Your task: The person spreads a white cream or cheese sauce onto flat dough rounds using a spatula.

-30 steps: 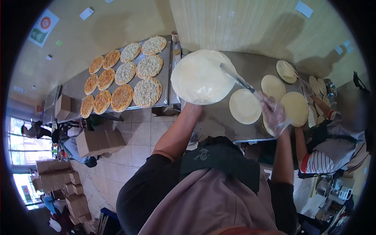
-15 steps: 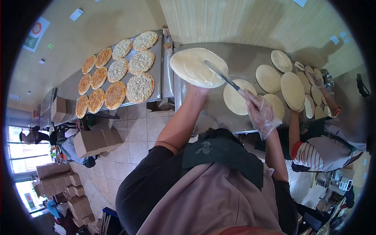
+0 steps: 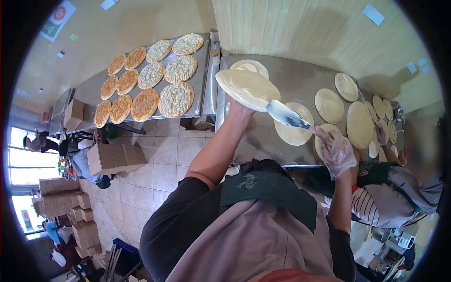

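Observation:
My left hand holds up a flat dough round from underneath, its fingers hidden below it. The round is tilted, and a pale creamy layer covers its top. In a clear plastic glove, my right hand grips a spatula by its handle. The blade is smeared with white spread and lies at the right edge of the held round. Behind that round, a coated dough round rests on the steel table. Another dough round lies under the spatula, and a further one is partly covered by my right hand.
More dough rounds lie to the right, where a co-worker's hand is among them. On the left table stand several topped pizzas, some white, some orange. Cardboard boxes stand beyond the floor tiles.
The spatula has slid from the middle of the held round to its right edge, and its smeared face now shows. The round tilts more. My view has shifted, uncovering a round behind it.

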{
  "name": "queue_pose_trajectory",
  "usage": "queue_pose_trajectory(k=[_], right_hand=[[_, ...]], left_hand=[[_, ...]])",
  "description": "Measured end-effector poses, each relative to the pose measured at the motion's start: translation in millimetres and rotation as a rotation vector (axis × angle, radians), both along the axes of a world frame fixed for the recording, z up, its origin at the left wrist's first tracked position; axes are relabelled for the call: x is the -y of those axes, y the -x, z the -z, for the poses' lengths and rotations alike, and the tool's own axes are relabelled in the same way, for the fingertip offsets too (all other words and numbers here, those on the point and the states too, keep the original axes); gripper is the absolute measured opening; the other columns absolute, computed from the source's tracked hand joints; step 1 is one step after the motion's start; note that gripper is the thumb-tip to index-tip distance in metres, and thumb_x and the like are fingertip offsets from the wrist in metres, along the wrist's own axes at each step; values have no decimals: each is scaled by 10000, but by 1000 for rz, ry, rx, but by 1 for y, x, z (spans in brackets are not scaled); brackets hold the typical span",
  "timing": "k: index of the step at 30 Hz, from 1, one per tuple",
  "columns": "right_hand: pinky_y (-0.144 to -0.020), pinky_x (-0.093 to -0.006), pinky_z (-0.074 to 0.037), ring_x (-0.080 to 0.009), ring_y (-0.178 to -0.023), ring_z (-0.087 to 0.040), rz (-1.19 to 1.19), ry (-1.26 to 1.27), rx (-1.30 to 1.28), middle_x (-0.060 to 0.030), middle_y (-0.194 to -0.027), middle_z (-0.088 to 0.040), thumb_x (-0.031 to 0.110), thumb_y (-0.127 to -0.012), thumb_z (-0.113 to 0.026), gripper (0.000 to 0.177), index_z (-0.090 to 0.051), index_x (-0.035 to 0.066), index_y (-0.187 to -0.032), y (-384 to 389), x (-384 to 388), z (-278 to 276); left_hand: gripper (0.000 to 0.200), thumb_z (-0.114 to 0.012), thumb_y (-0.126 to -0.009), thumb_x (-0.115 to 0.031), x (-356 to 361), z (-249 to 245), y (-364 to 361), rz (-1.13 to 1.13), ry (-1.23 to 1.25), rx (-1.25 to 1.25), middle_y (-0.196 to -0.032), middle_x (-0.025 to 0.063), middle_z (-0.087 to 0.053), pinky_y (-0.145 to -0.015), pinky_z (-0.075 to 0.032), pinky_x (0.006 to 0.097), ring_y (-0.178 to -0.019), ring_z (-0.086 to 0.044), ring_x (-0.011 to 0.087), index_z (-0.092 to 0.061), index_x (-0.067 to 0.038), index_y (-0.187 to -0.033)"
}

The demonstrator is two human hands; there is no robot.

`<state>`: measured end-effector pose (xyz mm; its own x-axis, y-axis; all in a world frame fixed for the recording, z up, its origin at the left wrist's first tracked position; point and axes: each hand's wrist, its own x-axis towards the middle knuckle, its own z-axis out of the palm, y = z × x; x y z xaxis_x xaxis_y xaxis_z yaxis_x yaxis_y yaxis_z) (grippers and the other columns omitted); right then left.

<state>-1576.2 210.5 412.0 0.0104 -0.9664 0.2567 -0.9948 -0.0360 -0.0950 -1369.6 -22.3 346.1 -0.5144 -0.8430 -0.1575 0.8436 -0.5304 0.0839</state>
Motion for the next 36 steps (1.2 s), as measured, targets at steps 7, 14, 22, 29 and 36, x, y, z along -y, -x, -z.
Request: queue_pose_trajectory(k=[7,14,22,29,36], right_hand=[[-606,-393,-456,-279,-676,-548,-47,110,-49,-75,-775,-517,149,-810,-588,393,-577,254,-1188,-30,28,-35],[-622,-393,-464,-266,-704,-560,-31,-28,-31,-61,-808,-532,149,-788,-602,415,-576,271,-1184,-2,-3,-26],[-628,-391,-460,-250,-746,-559,-146,137,-121,-56,-838,-536,165,-767,-616,390,-593,256,-1146,-5,-2,-59],[-644,-405,-456,-254,-777,-550,-219,91,-227,-51,-880,-525,206,-808,-581,357,-585,262,-1161,-15,54,-81],[-664,-409,-443,-303,-723,-578,-159,-128,-62,-125,-799,-584,166,-858,-517,318,-606,150,-1162,-5,104,-96]], left_hand=[[412,-439,-904,-404,-9,17,16,80,140,-125,-1090,128,-610,-834,-505,494,-980,-601,311,-537,-80,-1139],[398,-398,-913,-454,-9,10,9,1,57,51,-1054,70,-602,-758,-530,446,-933,-605,270,-514,-147,-1138],[430,-453,-886,-440,-25,6,7,74,55,40,-1087,123,-614,-822,-510,494,-961,-608,308,-550,-107,-1138],[406,-417,-922,-418,-65,14,17,307,135,-13,-1085,110,-613,-831,-514,477,-945,-621,287,-538,-100,-1143],[434,-446,-926,-410,-85,12,5,443,136,-62,-1193,88,-581,-896,-487,452,-1050,-589,262,-504,-120,-1244]])
